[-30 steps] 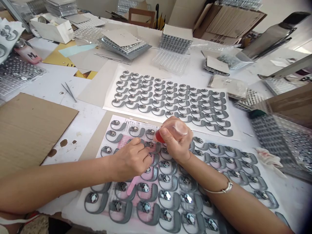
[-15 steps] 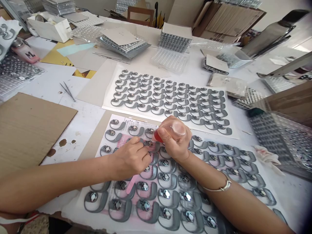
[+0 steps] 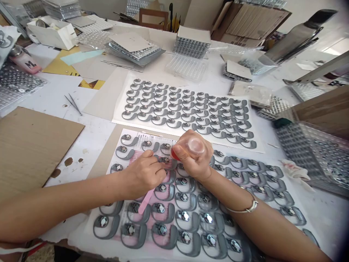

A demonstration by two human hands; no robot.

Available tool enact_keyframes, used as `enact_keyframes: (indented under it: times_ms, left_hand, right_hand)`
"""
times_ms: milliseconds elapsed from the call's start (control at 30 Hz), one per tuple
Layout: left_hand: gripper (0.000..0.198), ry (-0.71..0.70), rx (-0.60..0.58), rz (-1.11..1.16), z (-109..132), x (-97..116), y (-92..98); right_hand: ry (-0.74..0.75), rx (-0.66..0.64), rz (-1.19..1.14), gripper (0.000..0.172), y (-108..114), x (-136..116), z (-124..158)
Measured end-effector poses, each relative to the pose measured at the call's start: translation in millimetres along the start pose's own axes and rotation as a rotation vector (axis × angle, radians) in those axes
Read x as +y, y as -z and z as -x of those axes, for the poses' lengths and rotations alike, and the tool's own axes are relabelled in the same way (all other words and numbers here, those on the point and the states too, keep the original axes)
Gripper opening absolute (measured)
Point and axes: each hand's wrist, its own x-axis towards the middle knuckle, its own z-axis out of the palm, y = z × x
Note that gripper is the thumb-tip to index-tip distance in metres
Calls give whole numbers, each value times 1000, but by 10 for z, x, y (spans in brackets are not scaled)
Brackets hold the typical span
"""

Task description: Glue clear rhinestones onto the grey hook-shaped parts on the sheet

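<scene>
Grey piece (image 3: 167,162) stays pinched by left hand (image 3: 144,175); right hand (image 3: 200,165) still grips bottle (image 3: 195,146)

I make out matt grey plastic pieces (image 3: 163,243) with glossy metal centres (image 3: 185,215) on smooth white paper (image 3: 117,115). There is a clear glossy plastic bottle (image 3: 195,146), rough matt brown cardboard (image 3: 32,145) at left and shiny clear blister trays (image 3: 187,67) at upper centre.

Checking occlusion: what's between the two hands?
Head view: one grey disc-fitted piece, between the left hand, holding a pink stick, and the bottle in the right hand.
</scene>
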Motion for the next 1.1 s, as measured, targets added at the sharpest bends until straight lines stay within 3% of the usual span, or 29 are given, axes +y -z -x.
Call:
enact_keyframes:
  times_ms: [433, 1100]
  left_hand:
    - [24, 119, -15, 134, 53, -52, -39]
    - [24, 214, -59, 345, 39, -201, 6]
  right_hand:
    - [80, -35, 13, 12, 31, -51, -19]
    - [22, -64, 5, 12, 28, -143, -25]
